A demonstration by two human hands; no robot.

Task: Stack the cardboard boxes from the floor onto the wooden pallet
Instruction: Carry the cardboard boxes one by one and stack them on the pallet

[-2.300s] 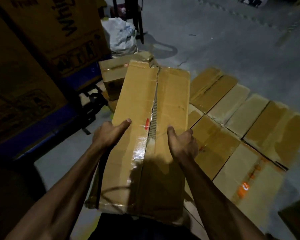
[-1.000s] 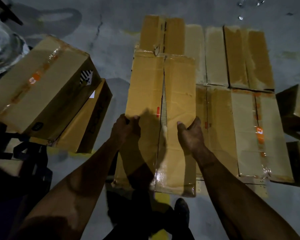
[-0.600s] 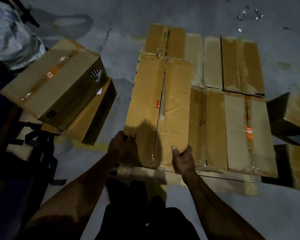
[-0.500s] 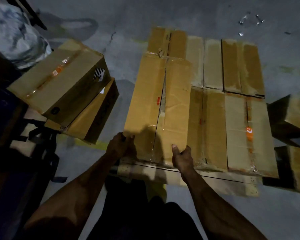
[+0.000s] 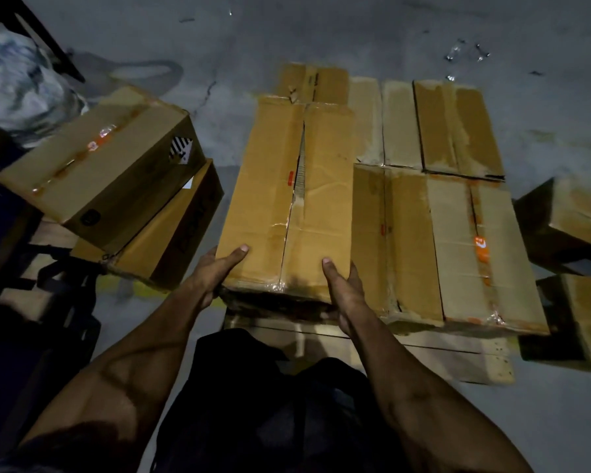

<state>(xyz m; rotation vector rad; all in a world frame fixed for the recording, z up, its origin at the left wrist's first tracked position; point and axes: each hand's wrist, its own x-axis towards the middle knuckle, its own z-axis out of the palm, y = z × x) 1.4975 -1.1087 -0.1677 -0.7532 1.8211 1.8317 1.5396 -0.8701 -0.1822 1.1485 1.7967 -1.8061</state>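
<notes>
Two hands on one long brown cardboard box [image 5: 289,196]

Left hand [image 5: 215,271] and right hand [image 5: 343,288] clasp its near end, thumbs on top, fingers curled round the corners; it lies on the pale wooden pallet [image 5: 458,356], against neighbouring boxes [image 5: 434,240].

boxes [image 5: 116,186] crowd left, floor [image 5: 543,421] open right

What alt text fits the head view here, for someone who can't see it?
Both hands, left and right, grip the near end of a long cardboard box at the left of a row of boxes on a wooden pallet. More boxes lie on the floor left and right.
</notes>
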